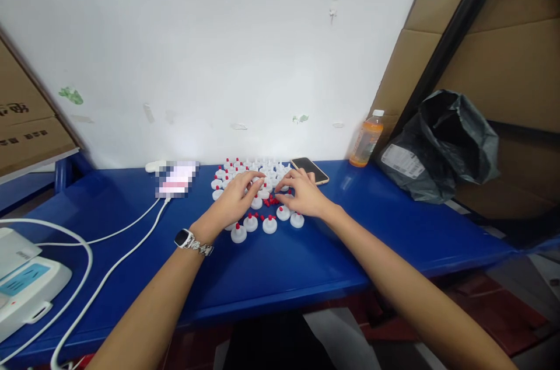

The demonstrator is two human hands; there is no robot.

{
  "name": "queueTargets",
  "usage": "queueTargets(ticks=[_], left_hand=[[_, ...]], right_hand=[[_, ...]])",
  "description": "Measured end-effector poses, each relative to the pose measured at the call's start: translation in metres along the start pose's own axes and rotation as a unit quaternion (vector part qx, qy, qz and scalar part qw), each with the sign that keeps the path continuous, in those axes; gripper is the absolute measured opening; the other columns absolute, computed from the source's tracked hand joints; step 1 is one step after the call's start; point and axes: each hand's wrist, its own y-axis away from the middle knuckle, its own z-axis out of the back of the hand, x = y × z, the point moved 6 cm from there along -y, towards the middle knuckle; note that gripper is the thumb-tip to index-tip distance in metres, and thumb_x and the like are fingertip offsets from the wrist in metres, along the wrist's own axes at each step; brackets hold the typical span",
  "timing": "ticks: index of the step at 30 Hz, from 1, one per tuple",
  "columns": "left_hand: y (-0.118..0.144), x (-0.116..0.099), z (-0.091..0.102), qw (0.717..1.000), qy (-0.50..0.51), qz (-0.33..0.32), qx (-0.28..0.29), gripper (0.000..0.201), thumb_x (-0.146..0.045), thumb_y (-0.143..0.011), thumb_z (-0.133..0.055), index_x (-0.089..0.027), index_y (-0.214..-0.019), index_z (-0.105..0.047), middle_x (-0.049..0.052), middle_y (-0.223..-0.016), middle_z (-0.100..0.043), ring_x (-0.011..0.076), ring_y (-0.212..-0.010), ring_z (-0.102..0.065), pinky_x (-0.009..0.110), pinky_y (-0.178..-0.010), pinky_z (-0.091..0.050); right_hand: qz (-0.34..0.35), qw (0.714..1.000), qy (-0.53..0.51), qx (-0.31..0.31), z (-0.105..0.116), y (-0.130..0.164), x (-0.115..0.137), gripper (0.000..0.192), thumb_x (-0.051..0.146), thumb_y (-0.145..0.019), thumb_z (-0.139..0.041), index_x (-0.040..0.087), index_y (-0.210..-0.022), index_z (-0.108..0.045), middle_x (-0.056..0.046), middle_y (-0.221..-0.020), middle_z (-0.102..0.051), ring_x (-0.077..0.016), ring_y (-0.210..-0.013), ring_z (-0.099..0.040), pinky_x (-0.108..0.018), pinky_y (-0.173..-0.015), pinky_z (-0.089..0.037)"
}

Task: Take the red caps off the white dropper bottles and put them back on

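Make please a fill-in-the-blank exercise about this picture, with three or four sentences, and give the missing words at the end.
1. Both hands rest among white caps that have small tips of ____ colour.
2. The watch sits on the wrist of the ____ hand.
3. Just beyond the right hand a ____ lies flat on the blue table.
4. The bottle by the wall holds an ____ drink.

Missing words: red; left; phone; orange

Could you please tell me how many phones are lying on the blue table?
1: the phone lies face up beside the right hand, near the wall; none seems hidden.
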Motion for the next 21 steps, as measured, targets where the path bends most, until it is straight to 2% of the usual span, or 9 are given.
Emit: queueTargets(ticks=[3, 7, 10, 12, 14, 16, 19, 21], left_hand=[[0.0, 0.002, -0.002, 1.0, 0.004, -0.002, 0.004, 0.041, -0.046, -0.102, -0.035, -0.02, -0.122, -0.06, 0.008, -0.119, -0.067, 0.023, -0.106, -0.061, 0.038, -0.091, -0.048], [0.0, 0.0, -0.006, 1.0, 0.007, -0.011, 0.009, 0.042, -0.047, -0.102, -0.037, -0.02, -0.122, -0.061, 0.009, -0.121, -0.066, 0.0237, -0.111, -0.06, 0.04, -0.095, -0.047], [0.001, -0.001, -0.006, 1.0, 0.008, -0.011, 0.011, 0.043, -0.048, -0.102, -0.036, -0.021, -0.122, -0.061, 0.009, -0.122, -0.066, 0.0239, -0.112, -0.059, 0.04, -0.096, -0.047], [0.001, -0.001, -0.004, 1.0, 0.007, -0.007, 0.009, 0.043, -0.049, -0.102, -0.035, -0.021, -0.122, -0.061, 0.009, -0.121, -0.066, 0.0239, -0.111, -0.059, 0.041, -0.096, -0.047], [0.001, -0.001, -0.003, 1.0, 0.008, -0.004, 0.004, 0.044, -0.05, -0.102, -0.035, -0.021, -0.122, -0.061, 0.008, -0.121, -0.066, 0.0237, -0.11, -0.06, 0.04, -0.096, -0.047], [0.001, -0.002, -0.001, 1.0, 0.014, -0.002, 0.0, 0.044, -0.049, -0.102, -0.034, -0.021, -0.122, -0.06, 0.008, -0.121, -0.065, 0.0235, -0.11, -0.06, 0.04, -0.097, -0.047], [0.001, -0.005, 0.0, 0.999, 0.033, -0.001, -0.004, 0.044, -0.049, -0.103, -0.032, -0.021, -0.122, -0.059, 0.008, -0.119, -0.066, 0.0231, -0.109, -0.06, 0.04, -0.099, -0.046], [0.001, -0.009, 0.001, 0.999, 0.047, 0.001, -0.008, 0.044, -0.048, -0.103, -0.03, -0.021, -0.122, -0.059, 0.008, -0.118, -0.066, 0.0228, -0.109, -0.061, 0.039, -0.1, -0.046]], right_hand=[[0.018, 0.996, 0.064, 0.058, -0.006, -0.006, 0.002, 0.013, 0.036, -0.081, -0.07, 0.029, -0.09, -0.077, -0.007, -0.101, -0.061, -0.0273, -0.105, -0.048, -0.047, -0.094, -0.028], [0.016, 0.991, 0.078, 0.111, -0.011, -0.011, 0.003, 0.012, 0.036, -0.082, -0.069, 0.029, -0.085, -0.078, -0.007, -0.096, -0.058, -0.0285, -0.104, -0.047, -0.048, -0.093, -0.027], [0.021, 0.991, 0.061, 0.114, -0.013, -0.014, 0.003, 0.011, 0.035, -0.082, -0.069, 0.028, -0.084, -0.077, -0.007, -0.095, -0.059, -0.0285, -0.104, -0.047, -0.049, -0.093, -0.028], [0.022, 0.995, 0.035, 0.092, -0.011, -0.014, 0.002, 0.01, 0.032, -0.082, -0.068, 0.026, -0.082, -0.076, -0.006, -0.095, -0.061, -0.0282, -0.104, -0.049, -0.05, -0.094, -0.029], [0.01, 0.998, -0.041, 0.053, -0.006, -0.014, -0.001, 0.009, 0.029, -0.083, -0.067, 0.023, -0.083, -0.074, -0.006, -0.095, -0.065, -0.0258, -0.1, -0.054, -0.046, -0.092, -0.035], [-0.015, 0.983, -0.185, 0.017, -0.002, -0.012, -0.005, 0.014, 0.033, -0.085, -0.065, 0.02, -0.087, -0.069, -0.005, -0.091, -0.069, -0.0217, -0.088, -0.06, -0.039, -0.083, -0.043], [-0.056, 0.913, -0.403, -0.012, -0.002, -0.008, -0.007, 0.028, 0.045, -0.082, -0.069, 0.019, -0.088, -0.066, -0.004, -0.079, -0.07, -0.0177, -0.073, -0.064, -0.033, -0.071, -0.048], [-0.075, 0.877, -0.473, -0.034, -0.002, -0.005, -0.005, 0.034, 0.05, -0.077, -0.074, 0.018, -0.086, -0.067, -0.003, -0.073, -0.069, -0.0161, -0.07, -0.063, -0.03, -0.068, -0.048]])
